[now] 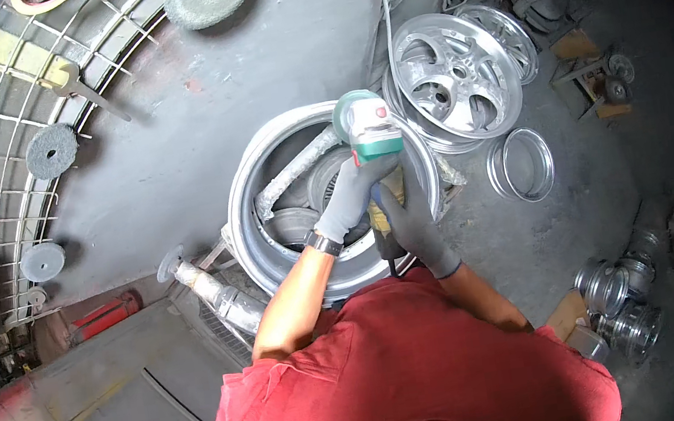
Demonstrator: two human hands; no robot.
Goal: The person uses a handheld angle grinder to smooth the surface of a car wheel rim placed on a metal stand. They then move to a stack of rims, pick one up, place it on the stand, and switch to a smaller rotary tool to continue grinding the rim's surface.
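Both my hands wear grey gloves and grip an angle grinder (375, 130) with a green and white front and a yellowish body. My left hand (348, 200) is closed around the part just behind its head. Farther back, my right hand (413, 221) wraps the body of the tool. The grinder's round disc (346, 111) is at the far edge of a large metal wheel rim (241, 215) in front of me; I cannot tell whether they touch. Wrapped bars (297, 171) and other round parts show inside the rim's opening.
Spoked wheels (456, 73) lean at the far right, with a metal ring (519, 166) on the floor nearby. Shiny rims (611, 292) lie at the lower right. On the left, a wire rack (2, 94) carries abrasive discs (51, 151). A wrapped power tool (229, 299) lies left of the rim.
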